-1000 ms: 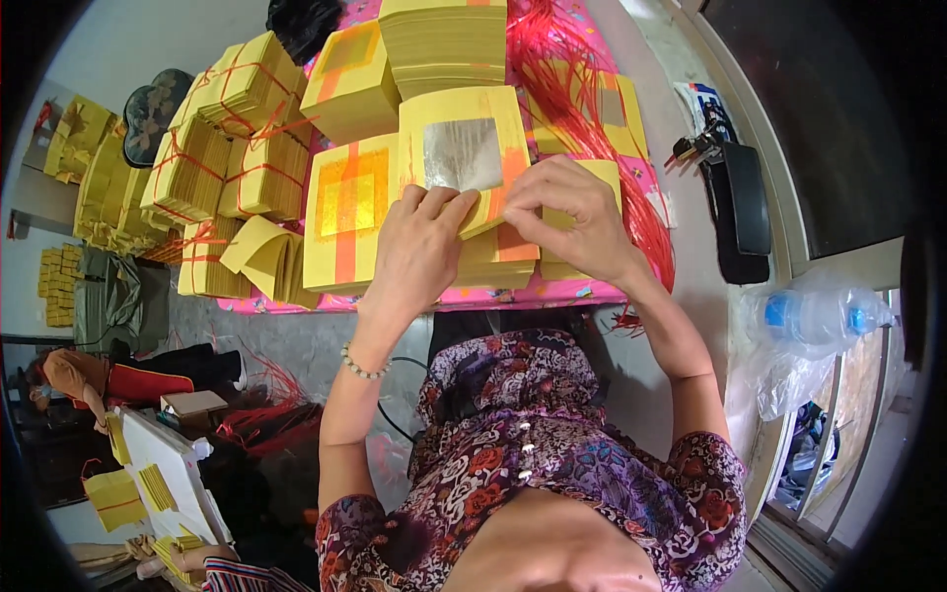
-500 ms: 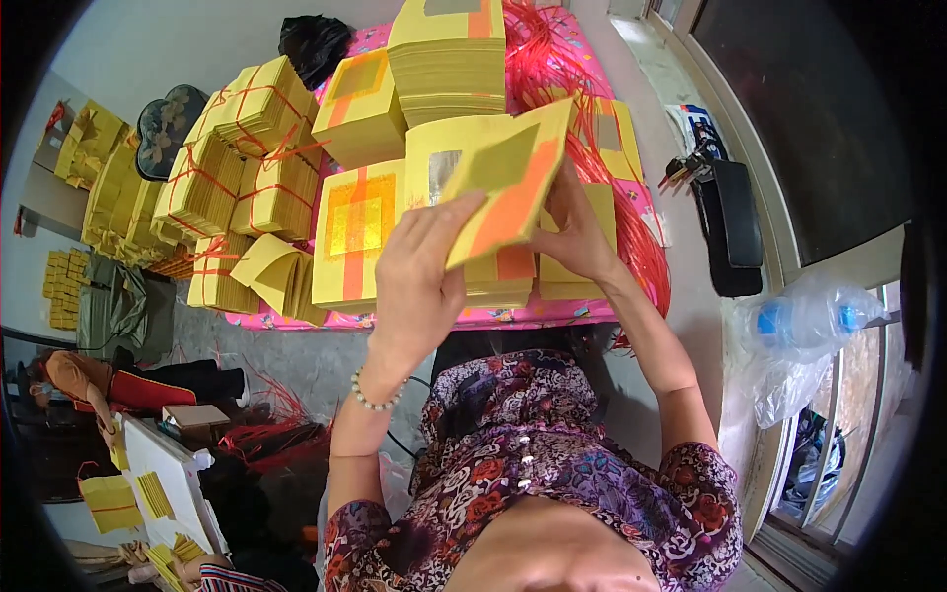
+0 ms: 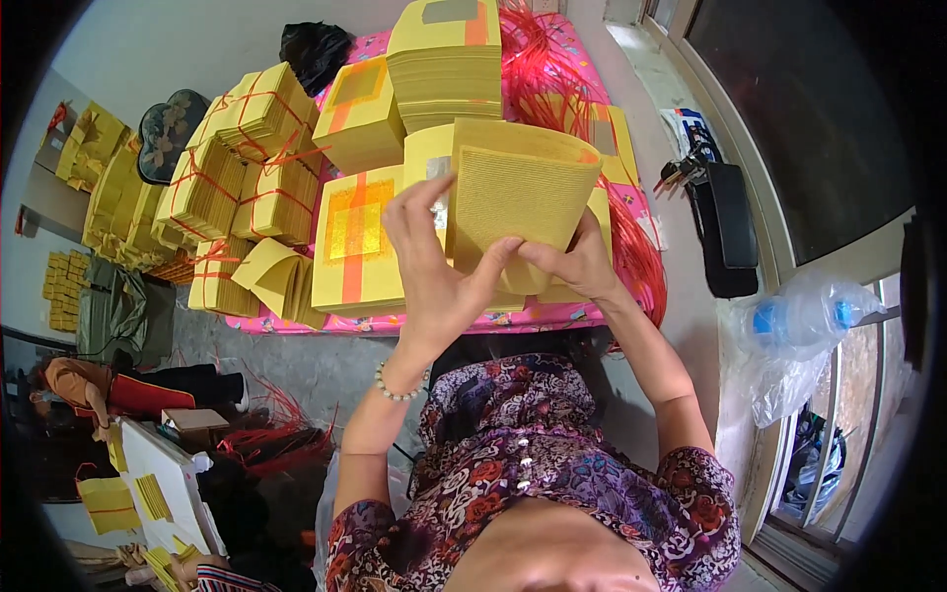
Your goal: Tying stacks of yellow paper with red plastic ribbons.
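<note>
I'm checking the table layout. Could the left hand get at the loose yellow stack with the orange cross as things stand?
Probably yes. The left hand hovers right beside that stack with the orange cross, with nothing lying between them. It is busy, though, gripping the lifted yellow sheets together with the right hand.

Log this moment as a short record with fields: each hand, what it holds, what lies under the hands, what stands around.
left hand: grips the left side of a curved yellow paper sheet, thumb on its lower edge
right hand: holds the same sheet at its lower right
under the hands: flat yellow stack with orange cross on a pink patterned table
behind: tall yellow stack, red strings
left side: tied yellow bundles
right side: plastic water bottle
</note>
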